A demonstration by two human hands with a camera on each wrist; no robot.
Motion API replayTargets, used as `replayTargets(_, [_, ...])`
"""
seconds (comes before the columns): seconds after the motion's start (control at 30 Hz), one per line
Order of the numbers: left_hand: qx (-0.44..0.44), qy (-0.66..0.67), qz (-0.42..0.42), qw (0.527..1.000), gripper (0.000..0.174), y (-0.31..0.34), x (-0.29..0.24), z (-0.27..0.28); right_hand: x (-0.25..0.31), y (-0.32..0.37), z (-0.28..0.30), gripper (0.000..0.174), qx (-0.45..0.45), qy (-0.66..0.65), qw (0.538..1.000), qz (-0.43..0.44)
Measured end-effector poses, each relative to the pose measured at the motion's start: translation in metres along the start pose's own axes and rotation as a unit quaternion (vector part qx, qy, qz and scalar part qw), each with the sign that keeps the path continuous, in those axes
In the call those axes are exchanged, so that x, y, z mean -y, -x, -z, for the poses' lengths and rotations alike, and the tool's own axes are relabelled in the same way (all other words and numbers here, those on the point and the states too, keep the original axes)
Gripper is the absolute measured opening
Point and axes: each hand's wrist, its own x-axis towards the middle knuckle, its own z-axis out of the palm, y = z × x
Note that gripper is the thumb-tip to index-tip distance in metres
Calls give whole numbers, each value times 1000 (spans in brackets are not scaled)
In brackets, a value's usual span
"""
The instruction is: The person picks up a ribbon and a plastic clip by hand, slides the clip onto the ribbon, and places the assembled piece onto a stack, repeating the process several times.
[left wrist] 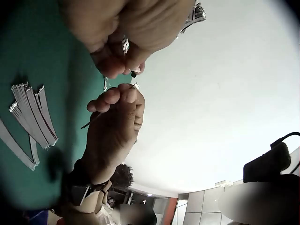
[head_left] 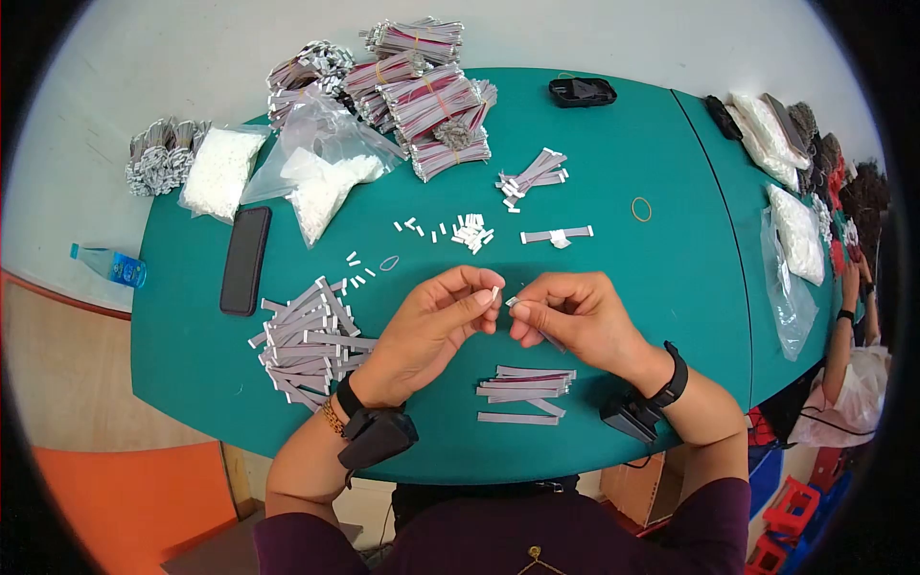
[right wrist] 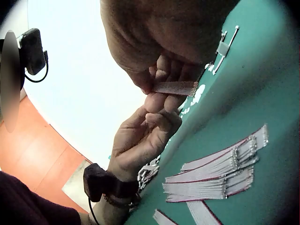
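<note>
Left hand [head_left: 431,321]: grip closed, thumb and finger pinching a small white connector [head_left: 495,294].
Right hand [head_left: 580,316]: thumb and fingers pinch a short ribbon cable [right wrist: 173,87], one end near the connector, above the worktop [head_left: 632,287].
Ribbon cable handling: probably feather-light and bendy, likely to flex if held far back; best pinched flat, just behind the end. The fine metal tips look easy to bend.
Connector handling: likely hard, light and slippery; best taken by its long sides with fingertips.
Around the hands: bare-ended cables [head_left: 525,390] at 6 o'clock, white-ended cables [head_left: 311,335] between 8 and 9, loose connectors [head_left: 471,233] at 11, a cable with a white piece on it [head_left: 580,231] at 1.
</note>
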Motion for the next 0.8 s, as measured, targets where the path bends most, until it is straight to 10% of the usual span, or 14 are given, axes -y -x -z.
replayTargets(0.8, [-36,-129,-63,989,19,0,1,-1,-6,0,-2,14,22,-13,1000,11])
